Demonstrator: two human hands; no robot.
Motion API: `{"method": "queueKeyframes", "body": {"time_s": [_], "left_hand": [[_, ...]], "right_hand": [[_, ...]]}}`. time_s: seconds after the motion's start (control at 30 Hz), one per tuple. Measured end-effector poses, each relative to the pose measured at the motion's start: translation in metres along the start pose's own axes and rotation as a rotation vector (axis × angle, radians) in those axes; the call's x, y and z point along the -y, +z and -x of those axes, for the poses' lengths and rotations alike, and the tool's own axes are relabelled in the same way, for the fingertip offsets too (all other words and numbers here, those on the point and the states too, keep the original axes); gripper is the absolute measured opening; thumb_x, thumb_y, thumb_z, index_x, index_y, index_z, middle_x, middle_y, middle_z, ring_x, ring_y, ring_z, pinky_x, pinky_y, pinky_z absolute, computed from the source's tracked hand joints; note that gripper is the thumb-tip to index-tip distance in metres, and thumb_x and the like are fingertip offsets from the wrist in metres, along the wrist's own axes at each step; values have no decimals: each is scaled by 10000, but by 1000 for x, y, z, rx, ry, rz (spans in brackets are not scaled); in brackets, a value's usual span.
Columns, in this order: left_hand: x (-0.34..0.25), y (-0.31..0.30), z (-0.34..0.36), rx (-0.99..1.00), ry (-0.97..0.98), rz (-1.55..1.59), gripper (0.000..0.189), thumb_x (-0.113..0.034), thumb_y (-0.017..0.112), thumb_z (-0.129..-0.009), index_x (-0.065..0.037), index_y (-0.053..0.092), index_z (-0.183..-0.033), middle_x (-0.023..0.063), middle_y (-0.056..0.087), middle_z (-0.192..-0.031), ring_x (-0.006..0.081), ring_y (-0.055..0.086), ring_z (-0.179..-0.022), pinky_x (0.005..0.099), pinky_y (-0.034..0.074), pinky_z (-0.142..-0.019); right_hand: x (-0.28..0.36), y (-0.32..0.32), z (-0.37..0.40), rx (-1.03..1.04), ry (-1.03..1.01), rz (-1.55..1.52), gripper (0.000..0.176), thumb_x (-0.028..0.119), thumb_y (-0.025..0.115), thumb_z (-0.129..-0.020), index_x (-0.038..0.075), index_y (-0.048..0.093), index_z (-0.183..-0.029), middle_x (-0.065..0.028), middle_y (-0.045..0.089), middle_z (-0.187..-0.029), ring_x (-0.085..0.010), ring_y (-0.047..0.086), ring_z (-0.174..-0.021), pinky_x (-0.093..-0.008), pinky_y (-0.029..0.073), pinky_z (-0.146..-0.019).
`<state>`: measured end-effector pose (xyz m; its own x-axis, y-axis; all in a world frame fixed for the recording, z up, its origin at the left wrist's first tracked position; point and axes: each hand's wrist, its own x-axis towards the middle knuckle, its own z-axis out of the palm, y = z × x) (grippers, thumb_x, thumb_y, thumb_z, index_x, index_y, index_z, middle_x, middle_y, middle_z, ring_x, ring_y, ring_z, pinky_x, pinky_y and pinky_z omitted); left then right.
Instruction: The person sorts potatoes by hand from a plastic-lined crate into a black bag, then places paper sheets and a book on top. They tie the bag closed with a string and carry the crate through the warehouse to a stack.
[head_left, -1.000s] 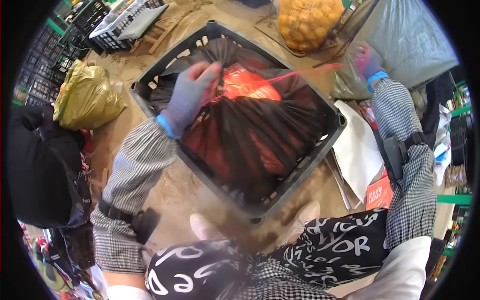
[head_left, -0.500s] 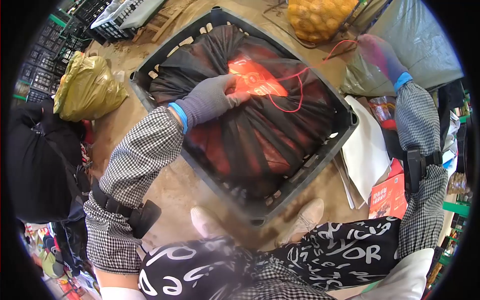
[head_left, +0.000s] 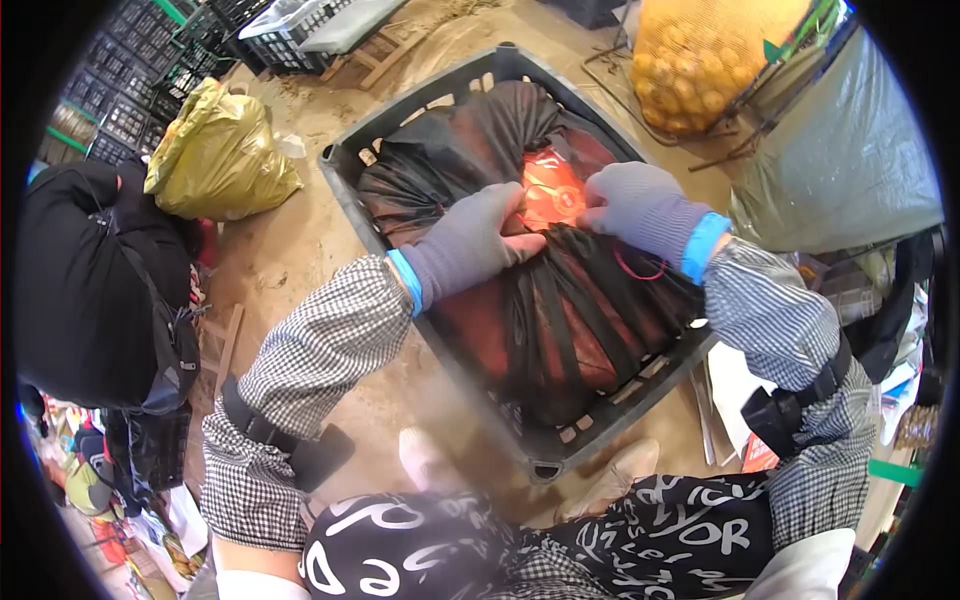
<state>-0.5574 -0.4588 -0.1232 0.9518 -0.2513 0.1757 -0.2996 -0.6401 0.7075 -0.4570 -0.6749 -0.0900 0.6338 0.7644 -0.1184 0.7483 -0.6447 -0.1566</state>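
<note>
Gloved left hand (head_left: 468, 240) angled inward, thumb spread beside red label (head_left: 552, 190), right hand (head_left: 638, 210) opposite, fingers curled, both grips unclear, black mesh bag (head_left: 570, 310) lengthwise from far left to near right

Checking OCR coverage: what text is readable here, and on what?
"OR": black trousers, right leg.
"D", "e": same trousers, left leg; other lettering on both legs is folded or cut off.
Red label between the hands: printed, too blurred to read.
Red box, lower right: mostly hidden, any print too small to read.
</note>
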Motion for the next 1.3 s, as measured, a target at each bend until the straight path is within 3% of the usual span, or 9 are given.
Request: {"method": "queueKeyframes", "body": {"time_s": [0.13,0.23,0.4,0.5,0.57,0.8,1.0,1.1,1.3], "left_hand": [[-13,-9,12,-95,-99,-112,306,-257,692,-821,-27,501,-886,172,551,-850,383,577,-795,444,461,-700],[-14,5,10,-173,-42,-279,263,-223,688,-841,-32,512,-875,121,510,-764,267,559,-698,342,464,-643],[-47,-28,-14,163,-451,101,224,-204,665,-843,-20,571,-930,164,603,-777,263,581,-677,352,482,-646],[-24,-9,-4,286,-149,-151,252,-228,671,-805,-18,584,-914,196,642,-846,368,635,-839,415,502,-744],[-23,7,4,223,-186,-265,233,-211,652,-801,-33,570,-925,203,614,-903,380,623,-843,453,497,-759],[-21,56,42,-312,-51,-244,214,-164,595,-844,-29,471,-953,214,490,-972,409,571,-813,492,471,-675],[-3,35,31,-67,-98,-220,236,-188,610,-867,-33,468,-973,200,502,-979,391,579,-858,478,478,-710],[-8,34,34,-159,-93,-68,278,-186,649,-848,-30,476,-1001,195,502,-990,381,590,-885,444,486,-745],[-2,33,24,-379,-324,241,385,-190,718,-791,-10,479,-1034,161,552,-847,246,560,-769,359,473,-724]], "right_hand": [[-16,-13,11,-144,-270,-227,132,181,629,-859,56,639,-903,-118,600,-847,-301,594,-817,-374,461,-700],[-12,4,15,-15,-245,-399,164,190,617,-871,48,615,-953,-130,600,-827,-294,597,-804,-377,459,-699],[0,-16,31,203,-124,-233,140,179,583,-860,45,572,-900,-162,611,-825,-338,615,-810,-409,467,-701],[1,16,37,147,-249,19,72,120,568,-794,62,561,-836,-149,624,-846,-343,623,-828,-422,480,-724],[2,35,38,-183,-426,98,67,112,573,-809,59,575,-849,-133,625,-836,-343,619,-810,-407,483,-728],[-6,13,17,-49,88,-542,49,86,554,-879,43,577,-877,-95,577,-711,-218,570,-660,-322,469,-629],[-14,4,9,-279,-148,-168,23,85,583,-846,68,588,-860,-70,563,-683,-203,551,-630,-331,449,-597],[-20,1,17,-239,-19,-488,58,96,607,-797,79,597,-852,-79,553,-668,-250,549,-635,-363,441,-588],[-28,-5,16,-261,-298,31,91,113,610,-801,88,634,-886,-65,598,-697,-262,573,-654,-361,452,-617]]}}
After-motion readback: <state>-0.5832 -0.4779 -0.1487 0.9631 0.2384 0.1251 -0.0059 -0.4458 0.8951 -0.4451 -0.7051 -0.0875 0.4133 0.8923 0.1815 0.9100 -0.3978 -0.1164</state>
